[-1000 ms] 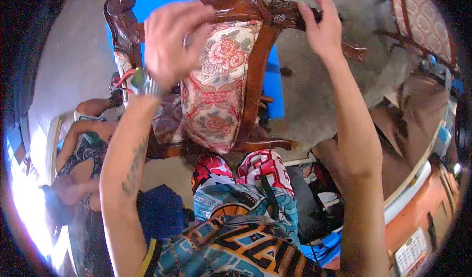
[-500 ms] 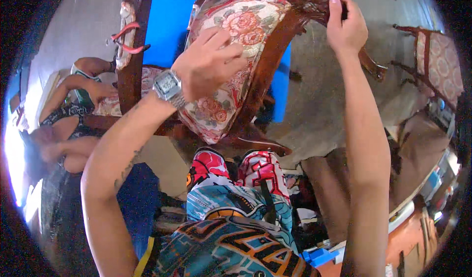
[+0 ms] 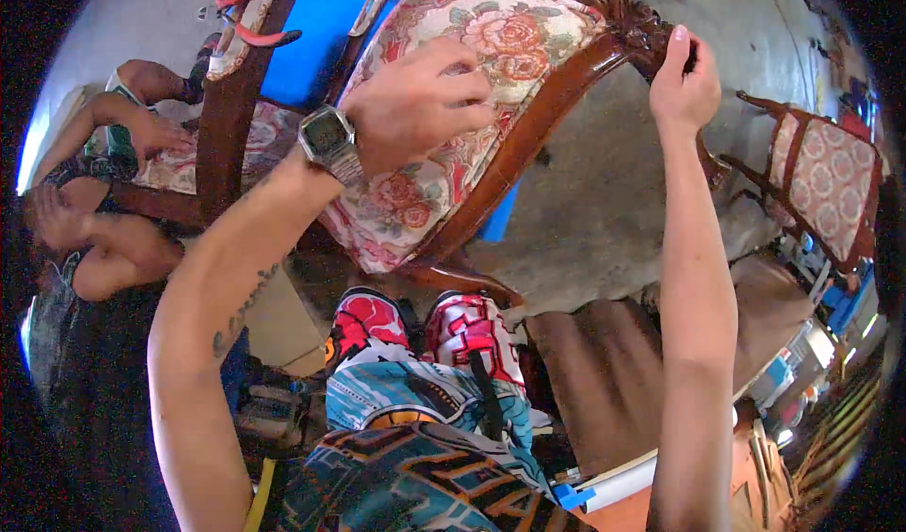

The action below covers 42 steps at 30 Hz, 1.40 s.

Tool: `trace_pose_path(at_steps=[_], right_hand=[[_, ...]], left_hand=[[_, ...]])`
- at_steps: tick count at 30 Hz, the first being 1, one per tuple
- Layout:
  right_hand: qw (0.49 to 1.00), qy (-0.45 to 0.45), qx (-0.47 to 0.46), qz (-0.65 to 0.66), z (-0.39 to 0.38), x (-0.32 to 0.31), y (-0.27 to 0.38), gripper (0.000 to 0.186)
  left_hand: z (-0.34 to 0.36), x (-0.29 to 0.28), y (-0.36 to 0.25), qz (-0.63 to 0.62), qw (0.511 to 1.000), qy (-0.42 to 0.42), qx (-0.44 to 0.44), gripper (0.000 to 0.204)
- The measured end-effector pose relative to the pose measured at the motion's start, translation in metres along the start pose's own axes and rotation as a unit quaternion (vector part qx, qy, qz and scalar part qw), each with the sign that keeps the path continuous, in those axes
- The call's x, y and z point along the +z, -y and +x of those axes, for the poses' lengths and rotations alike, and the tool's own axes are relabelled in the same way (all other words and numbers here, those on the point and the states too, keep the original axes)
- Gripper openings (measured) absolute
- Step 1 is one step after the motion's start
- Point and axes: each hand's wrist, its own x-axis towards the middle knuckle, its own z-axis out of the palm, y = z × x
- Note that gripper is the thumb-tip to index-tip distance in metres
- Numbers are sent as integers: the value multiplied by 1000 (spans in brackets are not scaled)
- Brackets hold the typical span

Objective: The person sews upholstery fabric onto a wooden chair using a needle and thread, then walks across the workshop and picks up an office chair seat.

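A carved wooden chair (image 3: 528, 145) with a floral padded back (image 3: 505, 32) fills the upper middle. My left hand (image 3: 420, 102), below a wristwatch, is on the floral fabric with its fingers curled down; whatever may be within them is hidden. My right hand (image 3: 684, 93) is closed round the carved top rail (image 3: 642, 32) at the right end of the padded back. Red-handled pliers (image 3: 266, 36) lie across a wooden member (image 3: 226, 126) to the upper left.
A co-worker's arms and hands (image 3: 156, 135) are at the left, by a floral upholstered piece (image 3: 255, 145). A blue sheet (image 3: 311, 22) lies behind the chair. Another upholstered chair (image 3: 830, 187) stands at the right; brown material (image 3: 585, 381) lies lower right.
My left hand came down from the top onto the padded back. My right hand moved right and down with the carved rail; the chair has tilted and shifted in view.
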Motion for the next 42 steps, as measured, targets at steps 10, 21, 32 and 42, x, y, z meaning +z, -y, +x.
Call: trace_pose_path(at_steps=[10, 21, 32, 42], right_hand=[[999, -26, -26, -15, -1, 2, -1, 42], [1000, -20, -13, -13, -1, 4, -1, 39], [999, -5, -15, -39, 4, 5, -5, 39], [999, 4, -22, -48, 7, 7, -2, 41]], left_hand=[[-2, 19, -29, 44, 992, -80, -84, 22], [8, 11, -16, 20, 996, -19, -89, 22], [5, 29, -25, 46, 990, -102, -87, 13], [8, 20, -31, 85, 980, -100, -150, 15]])
